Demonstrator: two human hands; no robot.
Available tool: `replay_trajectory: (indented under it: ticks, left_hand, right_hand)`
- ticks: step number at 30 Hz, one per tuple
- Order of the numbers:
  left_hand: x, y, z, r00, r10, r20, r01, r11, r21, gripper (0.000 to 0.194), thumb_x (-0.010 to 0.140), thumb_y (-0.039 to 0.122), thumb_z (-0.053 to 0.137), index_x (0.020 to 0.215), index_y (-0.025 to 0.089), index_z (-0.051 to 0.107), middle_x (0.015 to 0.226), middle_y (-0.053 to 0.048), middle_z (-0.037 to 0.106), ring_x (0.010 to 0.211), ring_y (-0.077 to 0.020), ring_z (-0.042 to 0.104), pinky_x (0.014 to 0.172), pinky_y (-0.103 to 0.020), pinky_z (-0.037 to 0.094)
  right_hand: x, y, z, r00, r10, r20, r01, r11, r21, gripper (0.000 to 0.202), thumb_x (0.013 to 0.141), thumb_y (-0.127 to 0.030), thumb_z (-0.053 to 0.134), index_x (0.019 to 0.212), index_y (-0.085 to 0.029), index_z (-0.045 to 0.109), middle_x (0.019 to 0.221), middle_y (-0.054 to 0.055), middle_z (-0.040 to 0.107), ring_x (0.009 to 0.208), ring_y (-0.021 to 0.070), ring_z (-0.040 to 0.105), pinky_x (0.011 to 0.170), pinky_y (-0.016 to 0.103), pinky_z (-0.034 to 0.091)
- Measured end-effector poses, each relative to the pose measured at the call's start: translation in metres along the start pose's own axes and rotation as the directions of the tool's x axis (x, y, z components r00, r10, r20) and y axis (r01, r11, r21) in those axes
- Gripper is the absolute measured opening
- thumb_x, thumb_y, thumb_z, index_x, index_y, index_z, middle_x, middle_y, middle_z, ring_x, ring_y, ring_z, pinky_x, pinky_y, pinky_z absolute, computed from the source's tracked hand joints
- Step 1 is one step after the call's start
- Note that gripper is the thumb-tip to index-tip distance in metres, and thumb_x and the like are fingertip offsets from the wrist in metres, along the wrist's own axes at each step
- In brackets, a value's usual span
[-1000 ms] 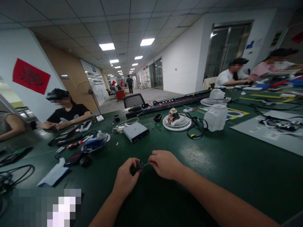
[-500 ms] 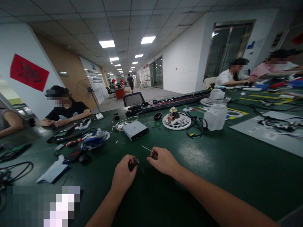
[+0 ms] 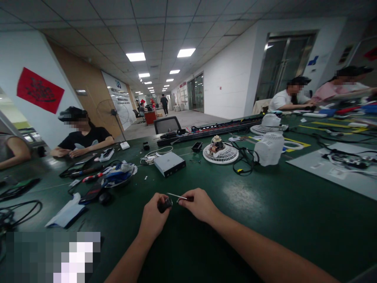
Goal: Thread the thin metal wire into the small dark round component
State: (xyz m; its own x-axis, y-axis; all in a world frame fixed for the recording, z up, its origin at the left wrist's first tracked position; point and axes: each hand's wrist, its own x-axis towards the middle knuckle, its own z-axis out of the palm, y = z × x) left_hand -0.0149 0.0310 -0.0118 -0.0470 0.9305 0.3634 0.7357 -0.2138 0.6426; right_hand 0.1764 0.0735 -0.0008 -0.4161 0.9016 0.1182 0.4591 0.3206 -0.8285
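My left hand (image 3: 153,214) is closed around a small black rounded part (image 3: 164,204) with a shiny rim at its right end; the fingers cover much of it. Just to the right, my right hand (image 3: 202,204) grips a thin screwdriver (image 3: 178,196) with a dark handle, its metal shaft pointing left towards the black part. A tiny piece (image 3: 178,201) shows at the right fingertips, too small to name. Beyond both hands lies a silver optical disc drive (image 3: 170,163) on the dark green table (image 3: 188,251).
Behind the drive are a white fan grille with a motor (image 3: 220,152), a white plastic housing (image 3: 268,149) and black cable (image 3: 243,167). A grey panel (image 3: 338,173) lies right. A cloth bundle (image 3: 119,174) and tools lie left. Other people sit around the table.
My right hand has lowered and moved left, bringing the screwdriver closer to the black part. The small piece that lay on the table between the hands no longer shows there.
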Motion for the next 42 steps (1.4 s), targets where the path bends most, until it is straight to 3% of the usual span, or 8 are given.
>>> replay_trajectory:
  ticks: [11, 18, 23, 28, 33, 37, 42]
  left_hand:
    - [-0.011, 0.018, 0.001, 0.98, 0.19, 0.062, -0.181, 0.976, -0.121, 0.023, 0.075, 0.016, 0.066, 0.071, 0.022, 0.044, 0.096, -0.003, 0.07, 0.09, -0.0199, 0.067, 0.076, -0.031, 0.053]
    - [-0.011, 0.016, 0.001, 0.971, 0.228, 0.071, -0.219, 0.968, -0.122, 0.021, 0.078, 0.016, 0.064, 0.072, 0.022, 0.045, 0.099, -0.004, 0.069, 0.092, -0.0204, 0.066, 0.079, -0.033, 0.053]
    - [-0.012, 0.014, 0.001, 0.973, 0.225, 0.045, -0.216, 0.965, -0.149, 0.023, 0.078, 0.015, 0.064, 0.071, 0.022, 0.043, 0.102, -0.006, 0.069, 0.097, -0.0214, 0.066, 0.081, -0.035, 0.054]
    - [-0.013, 0.011, 0.003, 0.966, 0.25, 0.063, -0.239, 0.961, -0.141, 0.023, 0.08, 0.017, 0.063, 0.071, 0.022, 0.043, 0.104, -0.006, 0.07, 0.097, -0.0212, 0.067, 0.083, -0.036, 0.054]
    - [-0.014, 0.01, 0.004, 0.955, 0.296, 0.015, -0.29, 0.946, -0.144, 0.027, 0.081, 0.017, 0.064, 0.07, 0.022, 0.04, 0.106, -0.006, 0.071, 0.1, -0.0202, 0.067, 0.086, -0.034, 0.054]
    - [-0.014, 0.01, 0.005, 0.954, 0.299, 0.002, -0.297, 0.949, -0.105, 0.024, 0.081, 0.018, 0.063, 0.071, 0.022, 0.042, 0.104, -0.006, 0.071, 0.097, -0.0207, 0.068, 0.082, -0.034, 0.055]
    - [-0.009, 0.01, 0.004, 0.98, 0.197, -0.037, -0.199, 0.979, -0.039, 0.02, 0.079, 0.018, 0.062, 0.074, 0.023, 0.043, 0.105, -0.007, 0.07, 0.097, -0.0226, 0.068, 0.083, -0.038, 0.055]
  right_hand:
    - [0.005, 0.01, 0.0, 1.0, -0.007, 0.029, 0.0, 0.969, 0.246, 0.014, 0.071, -0.025, 0.073, 0.081, -0.016, 0.076, 0.074, 0.002, 0.072, 0.069, 0.0153, 0.063, 0.061, 0.024, 0.044]
    - [0.007, 0.015, 0.0, 0.997, 0.018, 0.071, -0.036, 0.963, 0.268, 0.02, 0.066, -0.029, 0.078, 0.076, -0.014, 0.07, 0.071, 0.001, 0.068, 0.066, 0.0127, 0.06, 0.057, 0.022, 0.042]
    - [0.005, 0.01, 0.002, 1.0, 0.017, -0.004, -0.016, 0.984, 0.179, 0.02, 0.068, -0.033, 0.077, 0.075, -0.015, 0.068, 0.068, -0.001, 0.064, 0.062, 0.0113, 0.055, 0.054, 0.021, 0.038]
    - [0.006, 0.008, 0.003, 0.99, 0.104, 0.099, -0.126, 0.959, 0.255, 0.017, 0.069, -0.027, 0.076, 0.072, -0.014, 0.067, 0.062, -0.002, 0.059, 0.057, 0.0096, 0.05, 0.051, 0.02, 0.035]
    - [0.006, 0.008, 0.007, 0.977, 0.187, 0.101, -0.211, 0.913, 0.349, 0.017, 0.07, -0.025, 0.075, 0.07, -0.013, 0.063, 0.061, -0.003, 0.057, 0.056, 0.009, 0.048, 0.052, 0.02, 0.035]
    - [0.002, 0.004, 0.009, 0.988, 0.136, 0.072, -0.149, 0.965, 0.216, 0.018, 0.076, -0.03, 0.071, 0.082, -0.014, 0.065, 0.068, -0.002, 0.059, 0.061, 0.0106, 0.05, 0.053, 0.021, 0.034]
    - [-0.001, 0.0, -0.002, 1.0, 0.008, -0.009, -0.008, 1.0, -0.002, 0.021, 0.09, -0.031, 0.055, 0.107, -0.018, 0.058, 0.08, 0.001, 0.063, 0.069, 0.0133, 0.057, 0.06, 0.024, 0.039]
